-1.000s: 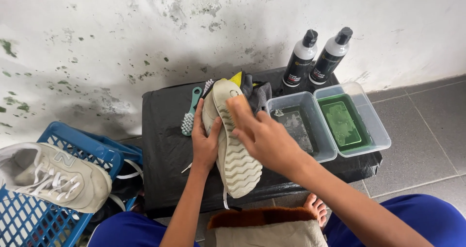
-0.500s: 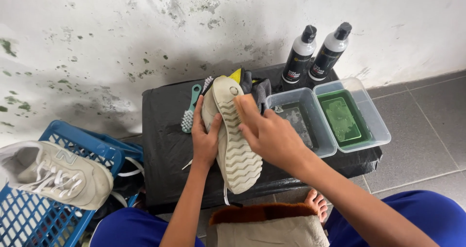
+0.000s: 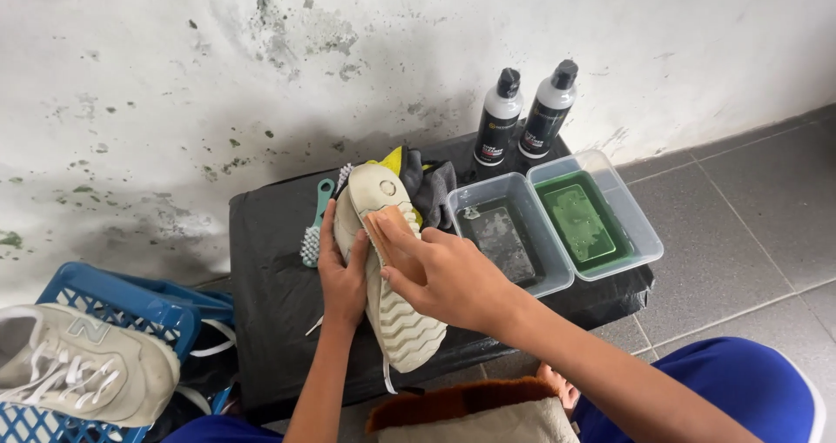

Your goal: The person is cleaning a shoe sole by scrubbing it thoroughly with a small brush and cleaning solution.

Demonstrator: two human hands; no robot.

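— Two hands on it?
— Yes: my left hand (image 3: 342, 273) grips the upturned shoe (image 3: 383, 269) on the black table (image 3: 270, 269) — my right hand (image 3: 444, 273) clamps a wooden brush (image 3: 383, 227) against its sole.

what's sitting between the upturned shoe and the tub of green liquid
In the head view, another clear tub of murky greyish water sits between the shoe and the green tub. A dark grey cloth lies beside the shoe's toe.

Left hand (image 3: 342, 273) grips upturned shoe (image 3: 394, 273); right hand (image 3: 448, 277) presses wooden brush (image 3: 387, 227) on sole.
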